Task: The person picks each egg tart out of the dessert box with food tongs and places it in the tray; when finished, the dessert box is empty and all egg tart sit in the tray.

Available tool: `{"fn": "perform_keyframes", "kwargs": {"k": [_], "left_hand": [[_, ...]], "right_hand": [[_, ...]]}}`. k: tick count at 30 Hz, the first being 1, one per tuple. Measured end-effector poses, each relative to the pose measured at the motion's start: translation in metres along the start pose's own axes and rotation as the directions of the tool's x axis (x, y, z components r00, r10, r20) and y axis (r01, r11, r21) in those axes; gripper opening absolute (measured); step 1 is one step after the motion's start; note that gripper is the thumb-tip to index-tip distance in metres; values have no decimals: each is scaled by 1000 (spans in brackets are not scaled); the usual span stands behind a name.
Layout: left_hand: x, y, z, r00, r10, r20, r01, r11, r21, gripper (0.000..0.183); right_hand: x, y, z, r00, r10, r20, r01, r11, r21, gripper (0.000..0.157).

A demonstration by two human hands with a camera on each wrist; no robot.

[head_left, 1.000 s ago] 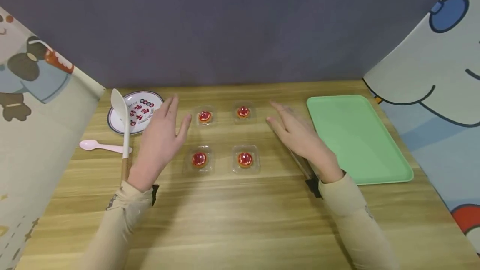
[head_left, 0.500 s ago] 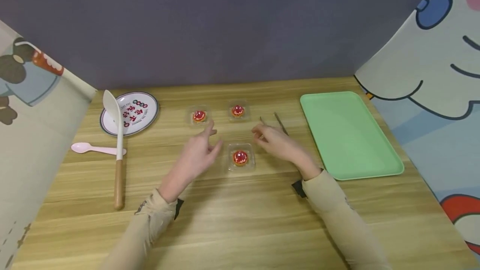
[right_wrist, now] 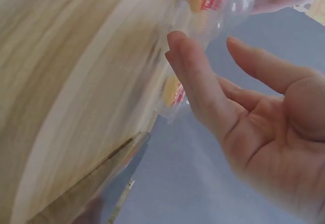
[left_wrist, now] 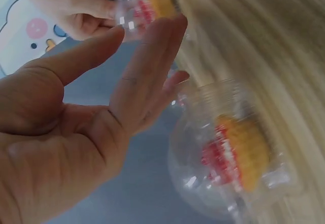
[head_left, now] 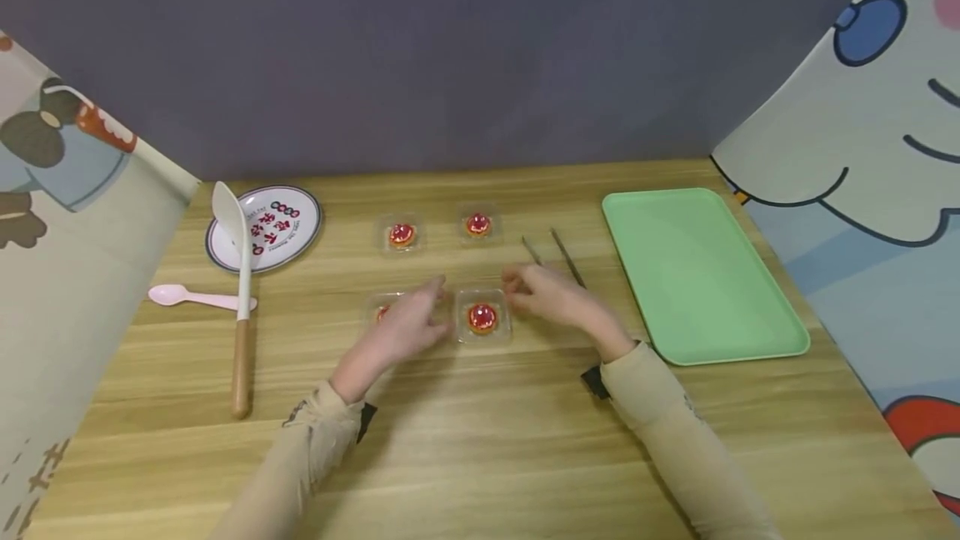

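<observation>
In the head view, a small red-topped tart (head_left: pixel 482 319) sits in a clear plastic box at the front right of a group of several such tarts. My left hand (head_left: pixel 405 326) hovers just left of that box, partly covering the front left tart (head_left: pixel 384 312). On the other side, my right hand (head_left: pixel 547 294) has its fingertips close to the box's right edge. Both wrist views show fingers extended, with thumbs apart and nothing gripped. Metal tongs (head_left: pixel 567 258) lie partly hidden beneath the right hand.
Two more boxed tarts, a left one (head_left: pixel 402 235) and a right one (head_left: pixel 477 225), sit behind. A green tray (head_left: pixel 705 273) lies to the right. Leftward are a patterned plate (head_left: pixel 300 232), a white cooking spoon with a wooden handle (head_left: pixel 241 365) across it, and a pink spoon (head_left: pixel 168 295).
My left hand has come rightward from near the plate to the front tarts. My right hand has moved left and toward me, from beside the tray to the front right tart.
</observation>
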State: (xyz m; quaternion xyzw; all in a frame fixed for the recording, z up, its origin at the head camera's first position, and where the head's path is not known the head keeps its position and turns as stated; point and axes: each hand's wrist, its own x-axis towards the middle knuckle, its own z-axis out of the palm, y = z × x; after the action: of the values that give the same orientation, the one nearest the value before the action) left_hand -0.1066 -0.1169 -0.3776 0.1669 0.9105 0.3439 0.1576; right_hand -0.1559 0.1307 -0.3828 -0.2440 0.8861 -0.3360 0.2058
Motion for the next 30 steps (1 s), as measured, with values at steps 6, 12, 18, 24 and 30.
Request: {"fn": "perform_keyframes", "kwargs": {"k": [6,12,18,24,30], "left_hand": [[5,-4,5,999,43,-1,-43,998,45,48],[7,-4,8,1000,18,25,-20,999,43,46],[7,0,10,999,1,33,-2,1000,26,44],[14,-11,21,998,58,16,-58,998,-1,35],[27,-31,36,998,57,0,-57,997,-46,50]], "right_hand": [[2,-1,2,1000,6,28,-7,998,55,39],[2,0,2,999,12,47,-16,996,83,40],[0,1,3,998,19,61,-26,992,123,42],[-1,0,1,998,13,59,-19,993,115,39],[3,3,2,1000,3,22,-5,995,95,37]]}}
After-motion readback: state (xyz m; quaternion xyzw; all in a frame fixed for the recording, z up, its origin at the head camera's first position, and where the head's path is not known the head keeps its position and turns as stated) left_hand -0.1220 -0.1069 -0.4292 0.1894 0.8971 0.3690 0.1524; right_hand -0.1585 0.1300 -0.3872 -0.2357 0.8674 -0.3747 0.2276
